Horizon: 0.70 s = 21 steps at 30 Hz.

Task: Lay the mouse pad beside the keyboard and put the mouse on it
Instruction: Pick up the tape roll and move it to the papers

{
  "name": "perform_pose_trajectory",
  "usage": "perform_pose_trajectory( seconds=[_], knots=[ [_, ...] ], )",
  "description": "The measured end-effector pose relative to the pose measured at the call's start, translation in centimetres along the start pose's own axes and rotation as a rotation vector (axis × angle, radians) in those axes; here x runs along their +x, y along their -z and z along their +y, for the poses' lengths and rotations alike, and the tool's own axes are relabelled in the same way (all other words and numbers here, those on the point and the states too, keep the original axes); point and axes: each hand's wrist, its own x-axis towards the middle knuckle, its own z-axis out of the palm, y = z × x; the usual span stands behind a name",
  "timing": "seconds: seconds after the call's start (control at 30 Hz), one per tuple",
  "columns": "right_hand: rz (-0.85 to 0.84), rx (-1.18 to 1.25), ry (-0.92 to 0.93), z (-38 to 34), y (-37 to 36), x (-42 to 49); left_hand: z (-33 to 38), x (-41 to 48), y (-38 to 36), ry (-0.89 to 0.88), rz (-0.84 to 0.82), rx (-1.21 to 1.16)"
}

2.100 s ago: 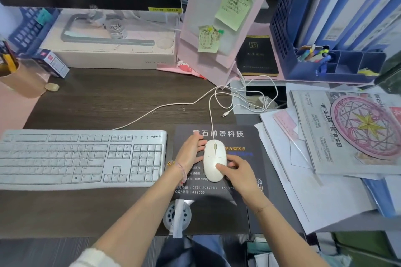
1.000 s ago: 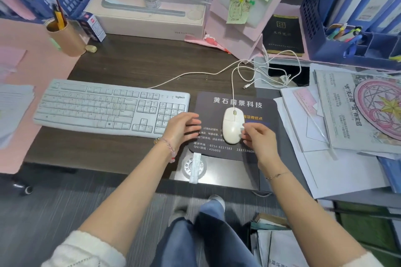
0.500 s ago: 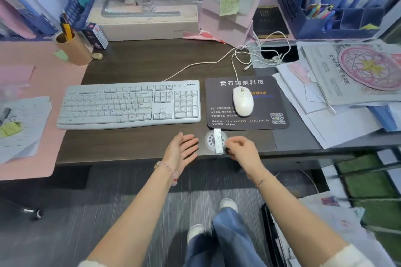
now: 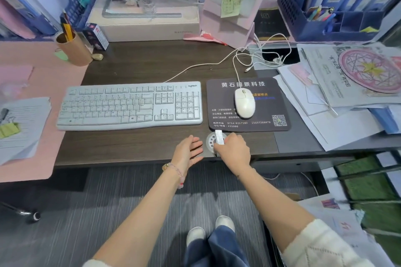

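The dark mouse pad (image 4: 221,102) with white print lies flat on the desk, just right of the white keyboard (image 4: 130,106). The white wired mouse (image 4: 244,104) sits on the pad's middle, its cable running toward the back. Both hands are off the mouse, at the desk's front edge. My left hand (image 4: 191,149) is open with fingers spread, holding nothing. My right hand (image 4: 235,149) has curled fingers beside a white strip (image 4: 219,136) lying over a round desk grommet (image 4: 210,142). Whether it grips the strip is unclear.
Stacked papers (image 4: 347,93) crowd the desk's right side, touching the pad's right edge. A pen cup (image 4: 73,50) stands at the back left, a flat box (image 4: 147,26) under the monitor, blue file racks (image 4: 325,26) behind. Loose white cables (image 4: 260,60) lie behind the pad.
Both hands let go of the mouse and pad and drew back to the desk's front edge. The view pulled back from the desk. Mouse and pad have stayed put.
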Motion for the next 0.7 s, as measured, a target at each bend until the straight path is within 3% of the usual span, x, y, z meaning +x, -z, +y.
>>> perform_pose_trajectory(
  seconds=[0.1, 0.17, 0.27, 0.37, 0.7],
  knots=[
    [-0.023, 0.154, -0.043, 0.5, 1.4, -0.1, -0.8, 0.3, -0.3, -0.290, 0.151, 0.483],
    [-0.045, 0.294, -0.085, 1.5, 2.1, 0.2, -1.4, 0.6, -0.7, -0.473, 0.158, 0.822],
    [-0.090, 0.559, -0.180, 3.3, 2.9, 0.9, -1.9, 1.1, -1.9, -0.579, 0.144, 1.069],
    [-0.146, 0.750, -0.258, 4.6, 4.1, 0.8, -2.5, 1.9, -3.2, -0.575, 0.181, 1.166],
    [-0.140, 0.797, -0.293, 6.9, 5.2, 1.6, -3.4, 3.1, -3.8, -0.591, 0.267, 1.153]
  ],
)
